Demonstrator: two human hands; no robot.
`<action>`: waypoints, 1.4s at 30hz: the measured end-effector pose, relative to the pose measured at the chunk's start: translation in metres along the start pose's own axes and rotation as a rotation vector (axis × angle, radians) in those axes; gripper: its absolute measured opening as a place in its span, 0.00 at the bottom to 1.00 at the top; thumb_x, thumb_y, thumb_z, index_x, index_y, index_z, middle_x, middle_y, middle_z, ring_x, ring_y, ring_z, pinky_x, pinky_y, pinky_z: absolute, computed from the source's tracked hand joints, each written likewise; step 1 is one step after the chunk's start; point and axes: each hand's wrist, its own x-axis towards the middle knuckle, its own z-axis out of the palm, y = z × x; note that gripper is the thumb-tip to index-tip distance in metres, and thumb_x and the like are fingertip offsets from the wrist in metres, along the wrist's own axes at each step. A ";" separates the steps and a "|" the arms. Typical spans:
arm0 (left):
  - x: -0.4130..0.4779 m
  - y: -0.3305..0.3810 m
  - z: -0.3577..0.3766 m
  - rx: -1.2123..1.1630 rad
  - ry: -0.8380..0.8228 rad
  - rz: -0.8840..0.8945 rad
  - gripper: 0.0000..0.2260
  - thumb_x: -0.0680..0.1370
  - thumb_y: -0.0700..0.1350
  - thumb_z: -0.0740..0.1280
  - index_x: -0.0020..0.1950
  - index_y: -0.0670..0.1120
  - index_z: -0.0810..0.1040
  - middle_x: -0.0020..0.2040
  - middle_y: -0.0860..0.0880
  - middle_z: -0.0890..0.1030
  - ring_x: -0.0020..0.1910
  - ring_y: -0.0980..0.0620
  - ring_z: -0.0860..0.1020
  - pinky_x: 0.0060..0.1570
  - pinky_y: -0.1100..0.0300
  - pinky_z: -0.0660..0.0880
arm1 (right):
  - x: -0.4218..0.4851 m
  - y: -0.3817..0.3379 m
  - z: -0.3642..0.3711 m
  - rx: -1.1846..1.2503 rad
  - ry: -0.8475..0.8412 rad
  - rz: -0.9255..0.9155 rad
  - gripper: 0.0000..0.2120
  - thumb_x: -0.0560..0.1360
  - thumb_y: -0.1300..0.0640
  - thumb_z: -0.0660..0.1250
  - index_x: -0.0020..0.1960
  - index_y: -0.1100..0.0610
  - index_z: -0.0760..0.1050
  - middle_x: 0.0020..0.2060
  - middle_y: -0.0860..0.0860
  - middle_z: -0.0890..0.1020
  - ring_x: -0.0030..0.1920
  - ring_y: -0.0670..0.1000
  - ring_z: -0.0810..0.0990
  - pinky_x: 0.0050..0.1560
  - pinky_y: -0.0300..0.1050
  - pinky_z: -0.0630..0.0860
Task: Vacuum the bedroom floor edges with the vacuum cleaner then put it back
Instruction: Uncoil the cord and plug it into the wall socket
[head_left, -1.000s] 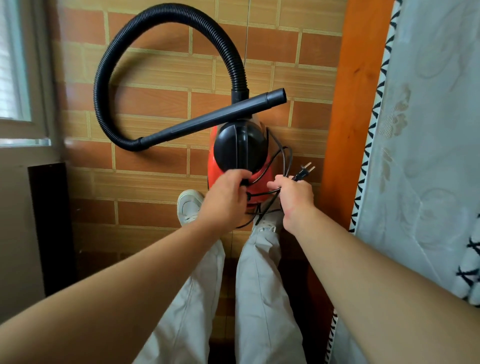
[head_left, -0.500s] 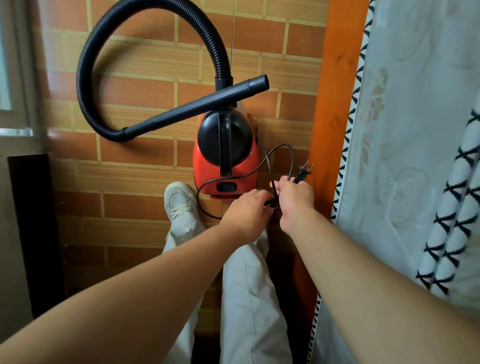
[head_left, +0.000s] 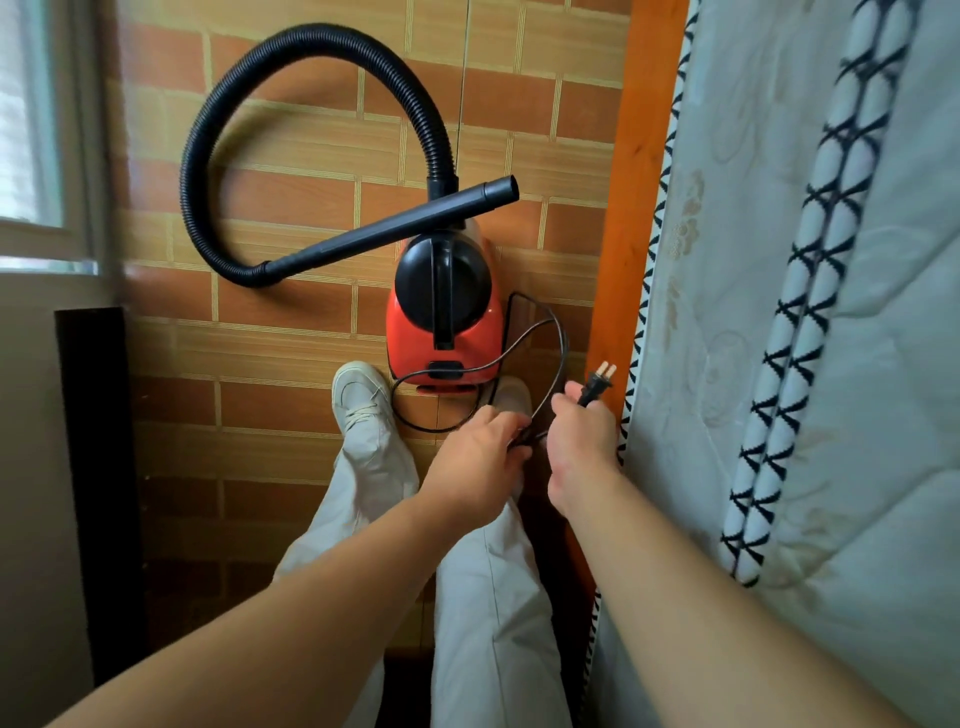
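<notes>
A small red and black vacuum cleaner (head_left: 445, 332) stands on the tiled floor just ahead of my feet. Its black ribbed hose (head_left: 249, 104) arcs up and round to the left, and the black nozzle tube (head_left: 405, 223) lies across the top of the body. A thin black power cord (head_left: 540, 332) loops from the cleaner's right side down to my hands. My right hand (head_left: 582, 441) grips the cord just below the two-pin plug (head_left: 597, 382), which sticks up from my fist. My left hand (head_left: 478, 462) pinches the gathered cord close beside it.
An orange wooden bed frame (head_left: 639, 208) and a white quilted mattress (head_left: 831, 364) with black-patterned piping run along the right. A window (head_left: 31, 130) and a dark panel (head_left: 98, 467) stand at the left. My legs in pale trousers and white shoes (head_left: 361, 395) are below the cleaner.
My left hand has left the cleaner's handle and come to the cord beside my right hand. The cleaner now stands on the floor, and both hands have drawn back with the cord.
</notes>
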 end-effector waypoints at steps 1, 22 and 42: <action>-0.010 0.007 -0.003 0.020 -0.005 0.017 0.14 0.83 0.48 0.64 0.69 0.51 0.76 0.59 0.50 0.76 0.56 0.48 0.78 0.54 0.52 0.74 | -0.009 0.000 -0.005 0.030 -0.012 0.010 0.14 0.84 0.59 0.60 0.68 0.52 0.73 0.57 0.53 0.80 0.52 0.52 0.78 0.59 0.51 0.76; -0.232 0.188 -0.142 -0.059 0.174 0.201 0.18 0.84 0.41 0.61 0.74 0.52 0.73 0.63 0.56 0.81 0.60 0.57 0.78 0.59 0.64 0.76 | -0.282 -0.086 -0.143 0.048 -0.489 -0.311 0.10 0.85 0.57 0.57 0.62 0.55 0.75 0.40 0.58 0.87 0.52 0.57 0.86 0.55 0.52 0.77; -0.424 0.214 -0.177 -0.207 0.523 0.255 0.11 0.85 0.50 0.59 0.58 0.48 0.78 0.46 0.55 0.82 0.44 0.58 0.80 0.41 0.68 0.73 | -0.506 -0.086 -0.191 0.172 -1.010 -0.739 0.19 0.85 0.51 0.50 0.64 0.60 0.73 0.34 0.48 0.64 0.33 0.48 0.63 0.39 0.46 0.64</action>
